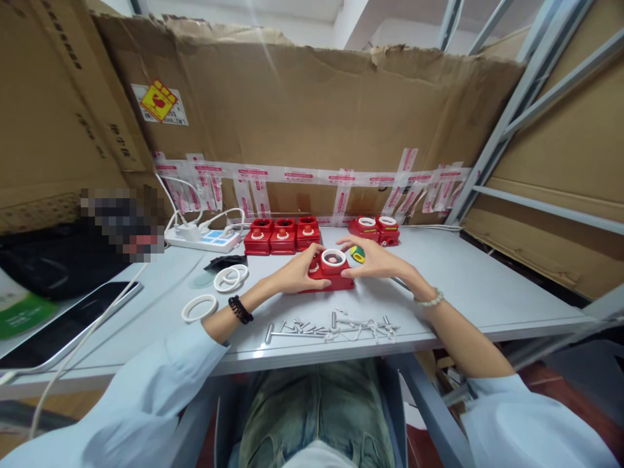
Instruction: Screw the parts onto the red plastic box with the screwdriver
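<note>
A red box-shaped housing [336, 281] sits on the table in front of me, with a white ring [334, 258] on its top around a dark round opening. My left hand [303, 268] grips its left side, thumb along the front and fingers toward the back. Curved about the right side is my right hand [374, 259], its thumb against the housing and its fingertips near the ring's far edge. Between that thumb and fingers shows a green and yellow screwdriver handle [357, 254], lying behind the housing; its shaft emerges beyond my right wrist.
Several red housings stand at the back, one group on the left [270, 242] and two with white rings [375, 229] on the right. Loose white rings [199, 308] lie left. Metal T-shaped rods and screws [299, 329] lie near the front edge. A power strip [214, 239] stands behind.
</note>
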### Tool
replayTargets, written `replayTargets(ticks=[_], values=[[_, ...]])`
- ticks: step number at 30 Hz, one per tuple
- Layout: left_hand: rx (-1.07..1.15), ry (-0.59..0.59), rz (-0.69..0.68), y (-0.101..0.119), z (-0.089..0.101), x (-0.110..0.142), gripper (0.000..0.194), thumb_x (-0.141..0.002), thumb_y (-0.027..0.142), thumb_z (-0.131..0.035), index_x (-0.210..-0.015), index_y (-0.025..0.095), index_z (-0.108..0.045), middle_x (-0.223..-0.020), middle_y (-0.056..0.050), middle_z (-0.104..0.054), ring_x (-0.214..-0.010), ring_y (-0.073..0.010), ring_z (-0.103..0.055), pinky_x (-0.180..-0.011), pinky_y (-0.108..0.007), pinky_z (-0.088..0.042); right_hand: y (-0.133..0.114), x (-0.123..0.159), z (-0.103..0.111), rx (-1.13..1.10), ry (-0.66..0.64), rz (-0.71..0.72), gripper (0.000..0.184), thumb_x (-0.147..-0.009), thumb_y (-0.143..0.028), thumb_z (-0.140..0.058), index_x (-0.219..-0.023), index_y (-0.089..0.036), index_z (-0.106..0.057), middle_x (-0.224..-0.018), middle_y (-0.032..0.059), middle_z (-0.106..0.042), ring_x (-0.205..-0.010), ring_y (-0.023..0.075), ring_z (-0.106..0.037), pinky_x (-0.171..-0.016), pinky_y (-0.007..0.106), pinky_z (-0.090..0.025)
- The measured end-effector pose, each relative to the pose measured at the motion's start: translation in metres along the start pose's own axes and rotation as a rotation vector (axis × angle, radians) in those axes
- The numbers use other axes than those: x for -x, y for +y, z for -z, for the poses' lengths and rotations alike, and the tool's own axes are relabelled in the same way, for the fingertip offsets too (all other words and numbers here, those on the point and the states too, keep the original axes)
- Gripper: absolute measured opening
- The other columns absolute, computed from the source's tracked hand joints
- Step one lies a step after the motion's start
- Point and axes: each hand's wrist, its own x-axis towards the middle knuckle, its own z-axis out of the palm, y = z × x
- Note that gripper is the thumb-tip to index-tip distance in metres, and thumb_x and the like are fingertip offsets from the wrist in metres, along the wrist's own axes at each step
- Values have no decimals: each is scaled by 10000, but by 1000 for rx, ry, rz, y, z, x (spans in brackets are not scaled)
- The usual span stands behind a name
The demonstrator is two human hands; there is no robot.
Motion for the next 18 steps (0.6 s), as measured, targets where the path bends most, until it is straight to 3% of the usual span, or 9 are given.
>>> replayTargets(ticks=[3,6,13,18], values=[[-1,2,13,0,1,-1,661,-692,427,-751,-1226,204,-431,-1286,-128,-553,-1142,-287,-574,-963,-432,-471,12,10,8,147,-5,-104,452,-664,-253,-720,-1076,-156,-562,-1048,87,-654,-908,209,-595,-812,324,-457],[-5,-13,26,0,2,-1,654,-699,425,-744,-1226,209,-423,-1278,-125,-559,-1142,-284,-579,-973,-427,-465,29,16,6,290,-60,-184,394,-647,-235,-687,-1010,-165,-552,-972,66,-628,-829,198,-556,-724,293,-422],[-13,-7,-7,0,1,-1,655,-705,424,-749,-1221,199,-412,-1279,-143,-552,-1145,-292,-574,-1001,-449,-445,32,7,-19,272,-44,-194,370,-637,-256,-674,-972,-170,-542,-927,56,-619,-790,181,-519,-708,272,-392],[-7,-7,-25,-3,1,-1,644,-709,418,-743,-1218,195,-417,-1282,-142,-547,-1147,-291,-569,-1001,-446,-443,31,4,-24,254,-9,-226,375,-609,-235,-689,-946,-167,-542,-897,39,-608,-776,172,-512,-680,257,-387]])
